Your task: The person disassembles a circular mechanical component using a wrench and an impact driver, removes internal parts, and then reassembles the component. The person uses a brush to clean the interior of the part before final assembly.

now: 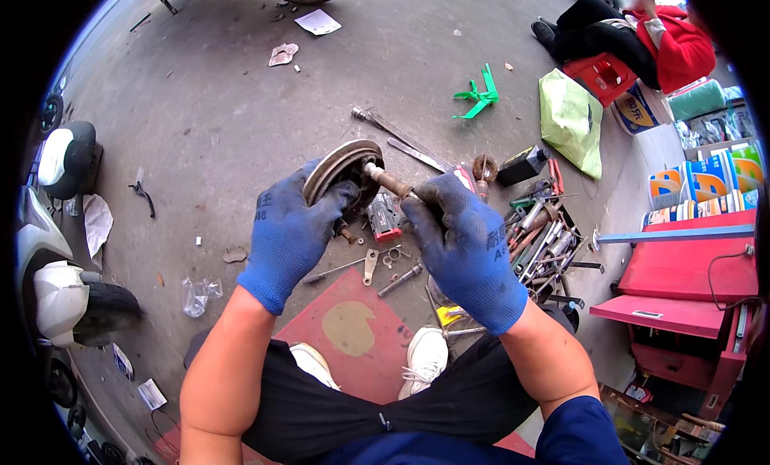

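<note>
My left hand [285,232], in a blue work glove with dark palm coating, grips a round, worn metal brake plate [327,170] by its lower left side. The plate is tilted, its raised rim facing up and left. From its middle a rusty metal shaft [391,180] points right. My right hand [469,248], gloved alike, pinches the outer end of that shaft with thumb and fingers; the tip is hidden. Below the hands on the ground lie a flat metal link [370,267], a bolt [399,281] and small rings. Behind the plate sits a red-and-grey box [384,219].
Right of my hands lies a heap of tools [549,244], near a black bottle [523,166] and a pale green bag [570,122]. A red tool cabinet [682,264] stands at right. Scooters [60,297] line the left. A person in red [682,48] sits far right.
</note>
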Tool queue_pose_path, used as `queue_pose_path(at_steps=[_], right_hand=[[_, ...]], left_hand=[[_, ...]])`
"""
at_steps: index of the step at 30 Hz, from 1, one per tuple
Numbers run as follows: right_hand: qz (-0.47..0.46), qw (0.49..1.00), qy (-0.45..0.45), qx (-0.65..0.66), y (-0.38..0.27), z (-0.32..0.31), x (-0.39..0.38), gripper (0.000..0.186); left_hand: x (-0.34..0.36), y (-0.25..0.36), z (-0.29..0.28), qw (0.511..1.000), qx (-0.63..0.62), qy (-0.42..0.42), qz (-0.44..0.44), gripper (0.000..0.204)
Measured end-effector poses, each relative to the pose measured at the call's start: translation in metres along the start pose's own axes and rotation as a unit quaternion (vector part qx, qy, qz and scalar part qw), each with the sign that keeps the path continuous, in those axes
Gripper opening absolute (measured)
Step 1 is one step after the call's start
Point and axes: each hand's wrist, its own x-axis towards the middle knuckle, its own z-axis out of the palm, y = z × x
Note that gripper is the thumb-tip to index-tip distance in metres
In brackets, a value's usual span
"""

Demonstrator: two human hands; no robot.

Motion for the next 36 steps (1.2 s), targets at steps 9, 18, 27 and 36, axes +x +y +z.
queue_pose_path(at_steps=[9,18,27,36], right_hand=[[-0.005,0.999,-0.047,0.018,0.004,-0.006,0.001,0.017],[0.101,0.994,-0.003,-0.042,0.036,-0.045,0.020,0.018],[-0.126,0.974,-0.052,-0.182,0.012,0.002,0.004,0.021],[0.147,0.972,-0.089,0.163,0.007,0.013,0.006,0.023]], left_hand=[[-0.006,0.005,0.001,1.000,0.003,0.001,-0.002,0.032],[-0.005,0.005,-0.002,0.996,0.048,0.049,0.062,0.032],[-0.009,0.009,0.006,0.994,0.075,0.053,0.067,0.035],[-0.015,-0.005,0.016,0.949,0.163,0.066,0.263,0.047]])
